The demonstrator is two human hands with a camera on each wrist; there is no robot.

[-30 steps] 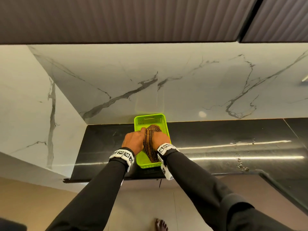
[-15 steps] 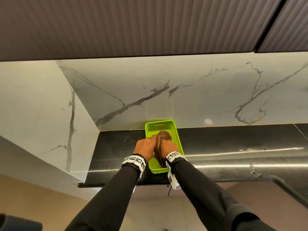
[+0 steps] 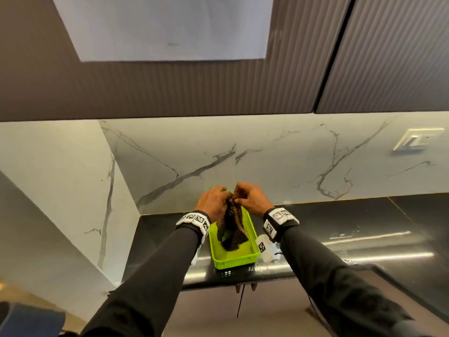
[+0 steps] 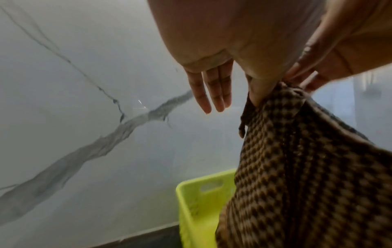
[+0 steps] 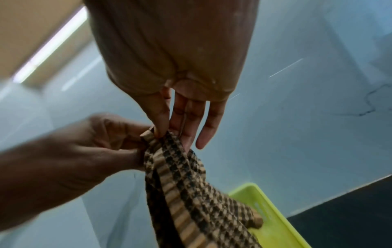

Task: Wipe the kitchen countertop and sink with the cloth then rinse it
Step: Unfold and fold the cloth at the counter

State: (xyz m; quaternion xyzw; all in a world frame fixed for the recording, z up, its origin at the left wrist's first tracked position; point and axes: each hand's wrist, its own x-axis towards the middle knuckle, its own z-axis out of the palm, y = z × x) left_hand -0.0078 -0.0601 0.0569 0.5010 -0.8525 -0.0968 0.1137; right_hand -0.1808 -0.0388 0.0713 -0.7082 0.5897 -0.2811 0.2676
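Both hands are raised above a lime-green basket (image 3: 234,260) and meet at the top of a brown checked cloth (image 3: 232,227). The left hand (image 3: 212,200) pinches the cloth's upper edge between thumb and forefinger; in the left wrist view its other three fingers (image 4: 214,90) hang straight and loose, touching nothing. The right hand (image 3: 251,197) pinches the same bunched edge just beside the left; in the right wrist view its thumb and first finger are closed on the fabric while the remaining fingers (image 5: 210,124) stay extended. The two hands touch or nearly touch at the pinch.

The cloth hangs down from the hands in folds, and its lower end lies inside the basket. The basket stands on the dark bench (image 3: 340,222), near the bench's left end, reaching from close to the marble back wall (image 3: 279,161) to the front edge. Water drops (image 3: 349,233) glint on the bench to the right.
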